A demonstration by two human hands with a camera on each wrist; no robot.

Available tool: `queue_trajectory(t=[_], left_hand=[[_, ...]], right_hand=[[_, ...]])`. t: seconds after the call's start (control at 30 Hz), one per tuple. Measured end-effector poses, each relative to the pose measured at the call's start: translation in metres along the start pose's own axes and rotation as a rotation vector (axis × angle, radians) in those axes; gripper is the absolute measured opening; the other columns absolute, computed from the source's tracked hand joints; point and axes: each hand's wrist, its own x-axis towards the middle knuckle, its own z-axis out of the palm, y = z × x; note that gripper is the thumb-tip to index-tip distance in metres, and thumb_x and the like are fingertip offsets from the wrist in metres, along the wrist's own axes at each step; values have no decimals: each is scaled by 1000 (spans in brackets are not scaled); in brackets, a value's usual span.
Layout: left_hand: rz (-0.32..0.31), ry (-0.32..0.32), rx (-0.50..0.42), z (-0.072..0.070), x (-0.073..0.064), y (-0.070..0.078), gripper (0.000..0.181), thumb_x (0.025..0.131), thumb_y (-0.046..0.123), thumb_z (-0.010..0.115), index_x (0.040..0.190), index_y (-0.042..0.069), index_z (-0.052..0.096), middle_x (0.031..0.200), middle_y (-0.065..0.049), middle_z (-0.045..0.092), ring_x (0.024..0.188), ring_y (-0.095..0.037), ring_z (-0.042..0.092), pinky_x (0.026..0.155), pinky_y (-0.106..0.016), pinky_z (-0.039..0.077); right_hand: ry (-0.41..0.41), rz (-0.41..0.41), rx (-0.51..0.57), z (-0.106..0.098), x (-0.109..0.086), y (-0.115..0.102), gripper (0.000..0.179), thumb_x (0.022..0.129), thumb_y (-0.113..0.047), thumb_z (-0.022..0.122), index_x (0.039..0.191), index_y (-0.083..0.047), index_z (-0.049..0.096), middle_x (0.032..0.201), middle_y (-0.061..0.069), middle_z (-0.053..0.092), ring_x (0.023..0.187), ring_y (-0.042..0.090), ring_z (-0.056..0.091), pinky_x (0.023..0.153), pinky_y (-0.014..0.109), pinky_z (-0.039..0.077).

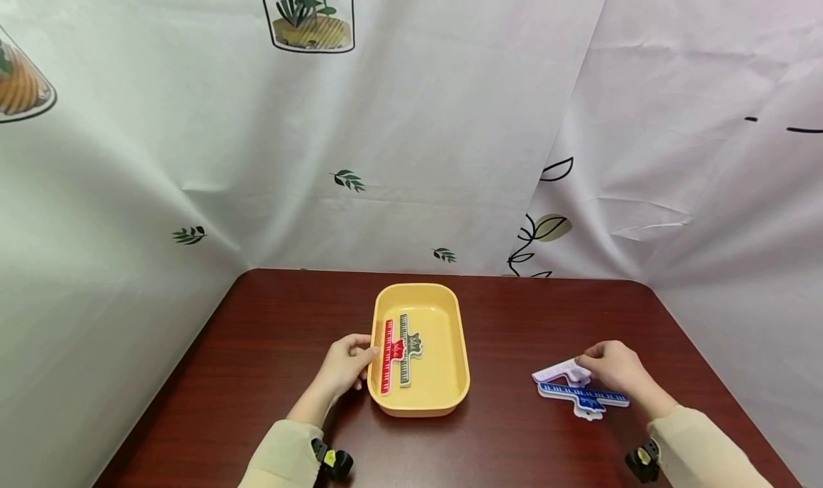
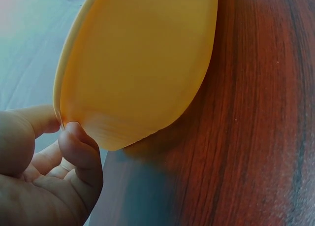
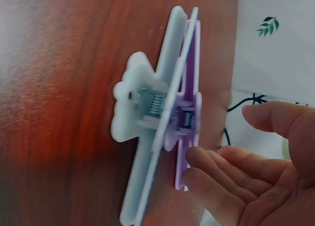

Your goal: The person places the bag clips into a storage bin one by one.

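I see wood-grain table (image 1: 508,441) across lower frame; centre, yellow tray (image 1: 444,359), left hand (image 1: 343,365) pinching its rim; lower right, right hand (image 1: 615,366), thumb apart, holding nothing, fingertips at lilac spring clip (image 1: 556,371); blue clip (image 1: 585,394) partly hides it; red clip (image 1: 387,359), green clip (image 1: 404,334) in tray.

a cloth-screened corner, leaf-print sheeting (image 1: 411,131) around a wood-grain table (image 1: 501,331)

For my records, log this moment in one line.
left fingers pinch yellow tray | right fingers open at purple clip | blue clip alongside | red clip, gray-green clip inside tray
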Motion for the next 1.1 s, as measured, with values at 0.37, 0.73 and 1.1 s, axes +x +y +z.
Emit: queue_trajectory(t=[0.37,0.73,1.1], left_hand=[[-3,1,-7,1,1,0,35,90,13,62,119,-4,55,62,-3,51,46,-11,45,38,-22,39],[-1,-2,-1,1,1,0,35,90,13,62,120,-5,55,63,-3,51,47,-11,46,38,-22,39],[14,7,-4,2,-4,3,35,90,13,62,119,-6,55,62,-3,50,47,-11,45,38,-22,38]], right_hand=[[9,14,-30,13,-1,9,19,79,-18,67,72,-1,69,59,1,60,55,12,52,52,27,42],[-4,44,-62,14,-3,7,27,80,-22,70,62,-2,66,51,0,55,48,12,49,48,26,39],[15,28,-82,20,-2,9,28,79,-21,70,59,-7,57,51,-1,50,49,12,48,47,26,38]])
